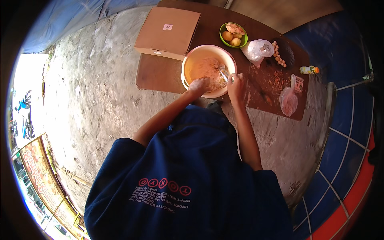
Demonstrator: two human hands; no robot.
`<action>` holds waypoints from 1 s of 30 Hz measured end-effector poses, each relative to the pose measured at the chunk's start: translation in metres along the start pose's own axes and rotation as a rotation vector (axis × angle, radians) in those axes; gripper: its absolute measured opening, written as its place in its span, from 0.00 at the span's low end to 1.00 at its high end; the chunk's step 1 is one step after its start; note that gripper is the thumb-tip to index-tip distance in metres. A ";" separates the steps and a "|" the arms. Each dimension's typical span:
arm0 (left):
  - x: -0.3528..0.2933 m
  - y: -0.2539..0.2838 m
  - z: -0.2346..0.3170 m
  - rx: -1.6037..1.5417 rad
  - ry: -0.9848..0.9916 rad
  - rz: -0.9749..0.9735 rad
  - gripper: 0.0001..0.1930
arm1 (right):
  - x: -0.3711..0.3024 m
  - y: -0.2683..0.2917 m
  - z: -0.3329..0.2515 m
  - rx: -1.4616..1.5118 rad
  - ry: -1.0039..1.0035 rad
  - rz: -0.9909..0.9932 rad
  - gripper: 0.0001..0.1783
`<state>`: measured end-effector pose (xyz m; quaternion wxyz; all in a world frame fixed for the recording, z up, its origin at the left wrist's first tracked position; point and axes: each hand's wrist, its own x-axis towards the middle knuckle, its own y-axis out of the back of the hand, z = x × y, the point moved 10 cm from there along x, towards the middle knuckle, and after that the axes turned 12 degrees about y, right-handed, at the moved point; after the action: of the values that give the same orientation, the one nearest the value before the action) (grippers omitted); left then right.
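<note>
1. A dark navy short-sleeved shirt (pixel 200 176) with faint vertical stripes.
2. Its front bears a row of red circled letters above lines of small pale print.
3. Forearms and both hands, left (pixel 199 85) and right (pixel 237 86), are bare; no gloves.

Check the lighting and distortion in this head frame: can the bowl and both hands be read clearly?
Head view: heavy fisheye bending, with a black rim at the corners; the far left edge is blown out by daylight. The bowl sits in warm light and reads well. The left hand looks pale with mixture, the right hand grips a metal utensil, small and slightly soft. The dark wooden board lies in shade.
</note>
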<state>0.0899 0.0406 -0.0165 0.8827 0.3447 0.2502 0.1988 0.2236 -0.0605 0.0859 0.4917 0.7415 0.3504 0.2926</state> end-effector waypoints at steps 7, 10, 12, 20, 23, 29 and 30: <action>0.005 0.008 0.006 -0.004 0.080 -0.046 0.18 | 0.018 -0.014 0.023 -0.083 -0.062 -0.019 0.08; 0.006 0.006 0.002 -0.057 0.111 -0.054 0.19 | 0.026 -0.022 0.032 -0.010 -0.080 -0.142 0.07; 0.006 0.007 -0.003 -0.081 0.108 -0.051 0.21 | 0.030 -0.030 0.032 0.107 -0.116 -0.270 0.11; -0.007 0.031 0.003 -0.137 0.020 0.140 0.20 | 0.020 0.010 0.022 0.194 -0.095 -0.117 0.09; -0.008 0.052 -0.020 -0.251 0.175 0.167 0.15 | 0.009 0.013 0.017 0.336 -0.028 -0.114 0.12; -0.011 0.100 -0.029 -0.361 0.100 0.373 0.13 | 0.000 0.013 0.007 0.435 0.025 -0.269 0.12; -0.010 0.102 -0.027 -0.357 0.072 0.381 0.14 | 0.003 0.013 0.004 0.444 0.013 -0.311 0.13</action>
<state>0.0484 0.1191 0.0414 0.8666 0.2168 0.1730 0.4147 0.2318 -0.0636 0.0972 0.3540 0.7665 0.5189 0.1341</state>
